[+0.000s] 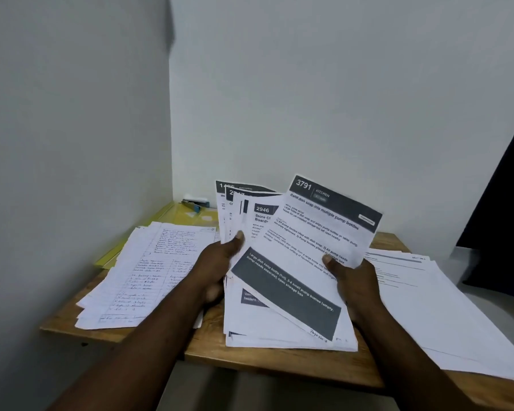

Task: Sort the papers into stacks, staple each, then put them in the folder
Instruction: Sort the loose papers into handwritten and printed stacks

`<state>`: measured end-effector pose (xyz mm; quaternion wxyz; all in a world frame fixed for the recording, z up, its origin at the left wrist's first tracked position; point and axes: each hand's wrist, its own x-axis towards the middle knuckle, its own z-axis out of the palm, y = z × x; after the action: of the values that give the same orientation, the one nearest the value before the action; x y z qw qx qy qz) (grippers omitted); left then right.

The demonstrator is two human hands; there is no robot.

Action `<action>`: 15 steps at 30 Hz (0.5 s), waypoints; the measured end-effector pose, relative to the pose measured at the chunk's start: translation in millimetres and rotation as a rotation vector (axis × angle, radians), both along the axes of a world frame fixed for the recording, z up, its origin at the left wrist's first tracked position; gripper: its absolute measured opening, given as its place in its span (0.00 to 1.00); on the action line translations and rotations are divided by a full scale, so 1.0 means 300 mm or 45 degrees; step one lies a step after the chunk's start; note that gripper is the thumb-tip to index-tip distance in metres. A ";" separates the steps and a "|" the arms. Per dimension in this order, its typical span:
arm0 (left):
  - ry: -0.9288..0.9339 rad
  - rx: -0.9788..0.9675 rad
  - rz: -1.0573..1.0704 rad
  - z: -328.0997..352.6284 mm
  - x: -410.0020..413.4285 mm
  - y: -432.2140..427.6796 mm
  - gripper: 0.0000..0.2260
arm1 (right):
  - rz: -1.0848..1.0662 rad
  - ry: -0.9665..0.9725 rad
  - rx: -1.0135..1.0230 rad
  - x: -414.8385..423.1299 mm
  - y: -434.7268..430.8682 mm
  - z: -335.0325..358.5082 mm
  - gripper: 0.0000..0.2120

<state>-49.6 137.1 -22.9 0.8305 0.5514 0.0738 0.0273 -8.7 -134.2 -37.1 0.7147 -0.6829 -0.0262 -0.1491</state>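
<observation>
My left hand [220,262] grips a fanned bundle of printed sheets [250,215] with dark headers, thumb on top. My right hand [353,280] pinches the front sheet [318,238], headed 3791 KITCHEN, at its right edge and holds it tilted. Both are raised above the wooden table [267,363]. A pile of handwritten pages [149,268] lies at the left. Another stack of printed pages [433,307] lies at the right. At the back left corner a yellow folder [187,216] lies flat, with a blue and white stapler [195,202] on it.
The small table stands in a corner between two white walls. A dark panel [505,221] stands at the far right. The right stack overhangs the table's front right edge.
</observation>
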 end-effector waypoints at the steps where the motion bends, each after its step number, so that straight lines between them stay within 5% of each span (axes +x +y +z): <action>1: 0.002 -0.068 0.003 -0.010 0.006 0.006 0.18 | -0.034 0.000 -0.008 0.003 -0.001 -0.004 0.17; 5: 0.031 -0.189 0.038 -0.027 0.018 0.012 0.16 | -0.126 0.019 0.011 0.018 -0.008 -0.020 0.19; 10: 0.057 -0.264 0.002 -0.023 0.021 0.017 0.14 | -0.118 0.068 0.170 0.023 -0.014 -0.018 0.10; 15: -0.034 -0.128 0.025 -0.020 0.011 -0.006 0.14 | -0.083 0.050 0.209 0.021 -0.006 -0.018 0.12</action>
<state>-46.1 135.3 -29.0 0.8578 0.5079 0.0694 0.0391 -2.3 -136.1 -42.4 0.7633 -0.6254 0.0222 -0.1604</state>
